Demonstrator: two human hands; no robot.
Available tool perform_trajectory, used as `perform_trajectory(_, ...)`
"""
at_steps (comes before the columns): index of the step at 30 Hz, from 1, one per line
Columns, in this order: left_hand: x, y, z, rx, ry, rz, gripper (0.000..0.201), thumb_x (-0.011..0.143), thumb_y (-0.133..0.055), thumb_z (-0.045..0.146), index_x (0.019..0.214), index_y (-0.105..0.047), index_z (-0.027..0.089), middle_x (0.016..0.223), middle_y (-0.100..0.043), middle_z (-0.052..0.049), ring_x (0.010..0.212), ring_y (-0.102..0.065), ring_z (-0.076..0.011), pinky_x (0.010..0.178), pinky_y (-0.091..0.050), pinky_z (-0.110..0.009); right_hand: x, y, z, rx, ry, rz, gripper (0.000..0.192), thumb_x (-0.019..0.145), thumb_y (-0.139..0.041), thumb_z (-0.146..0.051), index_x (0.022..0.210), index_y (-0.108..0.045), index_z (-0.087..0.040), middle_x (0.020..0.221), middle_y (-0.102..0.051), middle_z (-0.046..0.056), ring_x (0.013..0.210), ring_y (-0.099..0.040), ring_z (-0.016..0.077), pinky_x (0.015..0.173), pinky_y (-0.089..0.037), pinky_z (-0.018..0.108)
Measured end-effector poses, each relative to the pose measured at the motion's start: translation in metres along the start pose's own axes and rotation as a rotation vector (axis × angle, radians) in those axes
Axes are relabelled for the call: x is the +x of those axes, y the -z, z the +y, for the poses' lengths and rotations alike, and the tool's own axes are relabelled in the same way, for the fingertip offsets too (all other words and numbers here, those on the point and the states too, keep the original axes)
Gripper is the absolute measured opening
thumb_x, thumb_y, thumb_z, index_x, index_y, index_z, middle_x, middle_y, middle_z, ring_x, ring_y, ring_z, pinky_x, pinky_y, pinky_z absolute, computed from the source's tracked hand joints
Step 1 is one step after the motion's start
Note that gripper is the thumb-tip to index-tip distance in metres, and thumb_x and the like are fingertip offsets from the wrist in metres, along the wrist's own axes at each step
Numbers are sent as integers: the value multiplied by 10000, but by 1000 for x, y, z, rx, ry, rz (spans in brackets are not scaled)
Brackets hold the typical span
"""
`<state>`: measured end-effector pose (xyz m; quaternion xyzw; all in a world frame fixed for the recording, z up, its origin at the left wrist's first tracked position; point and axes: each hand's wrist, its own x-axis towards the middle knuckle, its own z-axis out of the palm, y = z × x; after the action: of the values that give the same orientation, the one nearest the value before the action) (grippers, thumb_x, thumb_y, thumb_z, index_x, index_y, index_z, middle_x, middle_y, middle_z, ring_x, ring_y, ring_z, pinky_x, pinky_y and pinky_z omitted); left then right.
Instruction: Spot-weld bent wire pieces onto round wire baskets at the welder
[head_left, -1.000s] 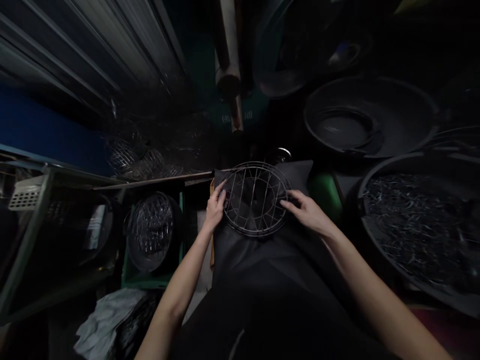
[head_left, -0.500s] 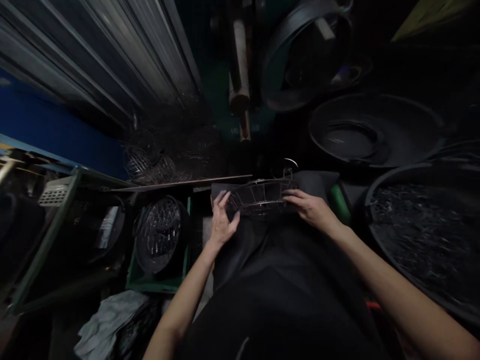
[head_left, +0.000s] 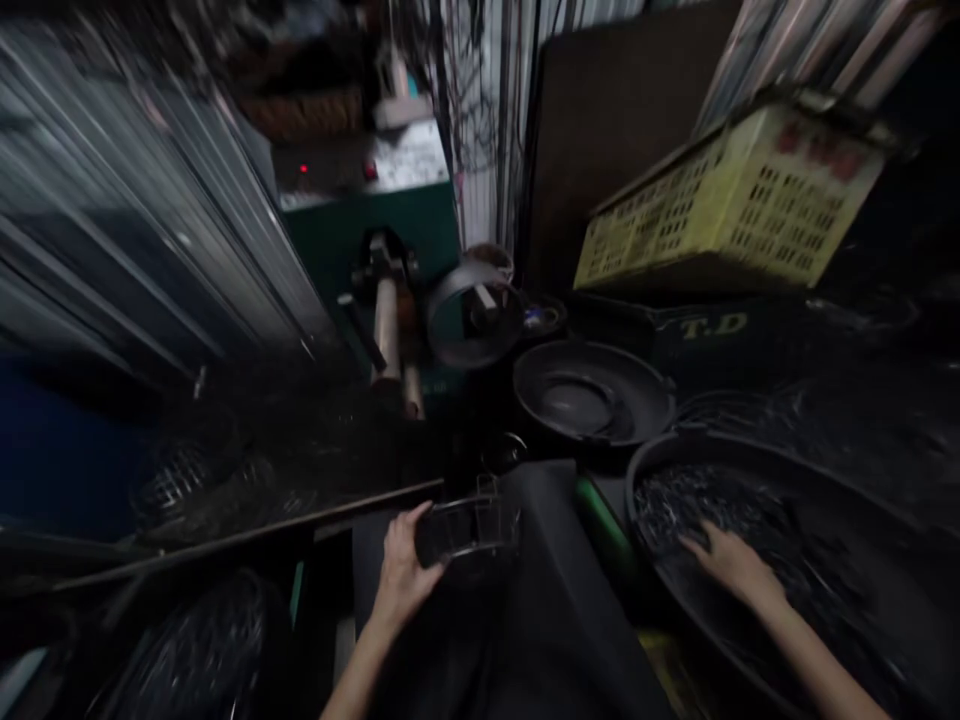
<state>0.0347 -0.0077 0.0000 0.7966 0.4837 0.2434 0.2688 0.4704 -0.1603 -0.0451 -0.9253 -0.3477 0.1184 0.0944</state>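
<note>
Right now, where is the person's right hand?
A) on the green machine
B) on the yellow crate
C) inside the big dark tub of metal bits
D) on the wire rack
C: the right hand reaches into the tub, while the left hand holds the wire rack.

The dark cloth (head_left: 547, 600) over the lap offers a bare strip between the wire grille (head_left: 469, 528), held at its left rim by the left hand (head_left: 401, 570), and the green tube (head_left: 604, 535). To the right, the big black tub (head_left: 750, 640) blocks the way with its raised rim; the right hand (head_left: 731, 565) lies inside it on metal scraps (head_left: 825, 560). Ahead, a black pan (head_left: 592, 400) and a metal ring (head_left: 472, 320) crowd the floor. On the left, a wooden board (head_left: 247, 535) and stacked wire grilles (head_left: 195, 640) hem the passage.
</note>
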Motion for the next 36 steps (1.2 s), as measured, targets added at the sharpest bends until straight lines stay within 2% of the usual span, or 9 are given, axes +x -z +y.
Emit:
perform_trajectory(3, 9, 2, -13, -125, 104, 31, 613, 650, -671, 271, 1231, -484, 210, 1202, -568, -81, 1142, -551, -267, 1013, -429, -461, 26, -28, 1, -67, -103, -165, 525, 759, -462, -486, 1090, -596, -102, 1055, -650, 214, 1006, -633, 322, 896, -482, 436)
perform_trajectory(6, 8, 5, -15, -147, 131, 40, 637, 653, -689, 332, 1241, -476, 215, 1239, -554, -79, 1195, -528, -272, 1057, -398, -462, 23, -43, -14, -58, -143, -198, 525, 780, -433, -486, 1121, -554, -106, 1127, -617, 213, 1034, -620, 320, 846, -495, 421)
perform_trajectory(9, 5, 5, -12, -129, 143, 21, 645, 659, -682, 332, 1255, -465, 216, 1265, -542, -76, 1227, -508, -264, 1079, -383, -437, 15, -44, -12, -58, -152, -218, 403, 817, -381, -344, 1099, -552, -112, 1109, -617, 211, 984, -638, 326, 801, -502, 419)
perform_trajectory(12, 2, 5, -13, -121, 170, -6, 664, 645, -679, 302, 1266, -457, 221, 1281, -538, -75, 1234, -505, -261, 1070, -398, -413, 15, -40, 16, -90, -113, -186, 347, 825, -292, -196, 1000, -587, -142, 1027, -634, 199, 918, -656, 328, 795, -502, 437)
perform_trajectory(16, 2, 5, -16, -136, 178, 16, 666, 636, -669, 279, 1265, -457, 234, 1274, -541, -71, 1230, -508, -264, 1071, -395, -426, 26, -31, 35, -66, -110, -134, 375, 838, -305, -239, 1043, -609, -161, 1058, -629, 195, 992, -632, 322, 873, -494, 432)
perform_trajectory(22, 14, 5, -19, -105, 130, -37, 647, 664, -665, 313, 1257, -428, 209, 1260, -529, -87, 1201, -519, -261, 1064, -386, -450, 17, -11, -41, -133, 51, -124, 495, 836, -455, -324, 1267, -508, -87, 1121, -572, 233, 1036, -589, 340, 861, -467, 447)
perform_trajectory(25, 15, 5, -24, -66, 63, -46, 670, 687, -660, 389, 1268, -397, 187, 1218, -528, -101, 1158, -528, -269, 1052, -385, -472, 8, -3, -53, -153, 60, -191, 522, 834, -497, -346, 1318, -460, -152, 1230, -515, 204, 1120, -530, 318, 865, -453, 412)
perform_trajectory(31, 17, -3, -43, -18, 18, 40, 815, 616, -713, 502, 1297, -388, 195, 1212, -509, -99, 1134, -517, -305, 1022, -399, -509, -22, -10, 1, -174, 112, -383, 566, 762, -613, -235, 1313, -482, -221, 1285, -536, 121, 1100, -558, 238, 916, -428, 319)
perform_trajectory(36, 6, -1, -47, -9, -39, 79, 839, 614, -708, 548, 1297, -405, 167, 1212, -505, -115, 1120, -523, -306, 1020, -410, -491, -60, 25, 52, -157, 97, -355, 464, 818, -549, -187, 1280, -516, -168, 1246, -590, 83, 1147, -542, 177, 985, -379, 249)
